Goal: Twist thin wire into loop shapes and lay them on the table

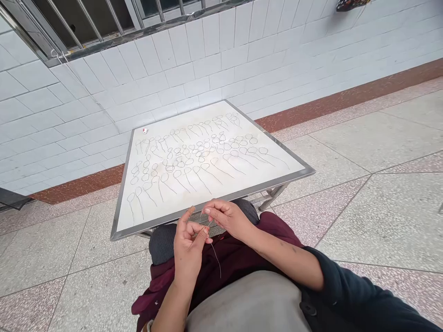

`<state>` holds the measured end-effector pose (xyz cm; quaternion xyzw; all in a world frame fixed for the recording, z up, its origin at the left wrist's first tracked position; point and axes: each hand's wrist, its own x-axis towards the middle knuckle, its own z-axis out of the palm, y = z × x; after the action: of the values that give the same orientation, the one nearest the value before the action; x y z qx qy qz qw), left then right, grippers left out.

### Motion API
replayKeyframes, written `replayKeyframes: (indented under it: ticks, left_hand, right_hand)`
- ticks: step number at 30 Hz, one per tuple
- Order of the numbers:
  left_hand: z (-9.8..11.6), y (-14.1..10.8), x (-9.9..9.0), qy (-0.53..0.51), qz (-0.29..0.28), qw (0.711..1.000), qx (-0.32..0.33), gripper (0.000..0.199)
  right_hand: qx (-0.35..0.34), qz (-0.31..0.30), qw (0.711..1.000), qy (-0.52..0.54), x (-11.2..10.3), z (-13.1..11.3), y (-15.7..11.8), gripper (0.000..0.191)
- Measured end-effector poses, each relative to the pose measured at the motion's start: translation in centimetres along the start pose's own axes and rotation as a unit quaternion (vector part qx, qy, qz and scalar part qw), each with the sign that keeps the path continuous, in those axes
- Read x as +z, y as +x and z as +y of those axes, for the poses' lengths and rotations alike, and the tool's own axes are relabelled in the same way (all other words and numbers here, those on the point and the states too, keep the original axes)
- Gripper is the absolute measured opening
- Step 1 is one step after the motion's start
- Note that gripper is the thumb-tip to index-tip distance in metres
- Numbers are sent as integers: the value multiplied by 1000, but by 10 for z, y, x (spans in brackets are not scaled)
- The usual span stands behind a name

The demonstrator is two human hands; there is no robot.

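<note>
Over my lap, just off the table's front edge, both hands work on one thin wire (pixel 216 258). My left hand (pixel 189 244) pinches it between thumb and fingertips, with the index finger raised. A tail of the wire hangs below that pinch toward my lap. My right hand (pixel 228 216) is closed on the upper part of the wire, slightly above and right of the left. Whether the wire forms a loop between the hands is too fine to make out. On the table lie rows of bent wire loops (pixel 197 169), many with a straight tail.
The white table (pixel 277 171) has a grey metal rim and stands by a white tiled wall (pixel 166 60). A small red and white item (pixel 145 131) sits at its far left corner. A barred window (pixel 97 23) is above. My knees are under the front edge.
</note>
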<state>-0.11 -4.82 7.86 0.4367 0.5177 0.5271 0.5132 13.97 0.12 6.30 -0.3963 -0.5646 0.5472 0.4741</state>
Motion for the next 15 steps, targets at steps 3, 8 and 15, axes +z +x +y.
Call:
replayKeyframes:
  ticks: [3,8,15]
  left_hand:
    - [-2,0,0,-2,-26,1000,-10,61]
    - [-8,2,-1,-12,-47,999,-14,58]
    - [-7,3,-2,-16,-22,999,-30,64]
  right_hand:
    - [-47,-8,997,-54,-6,1,0,26]
    - [-130,-30,982,-136,-10,1,4,25]
    - [-86,-20,991,-104,-7,0,1,26]
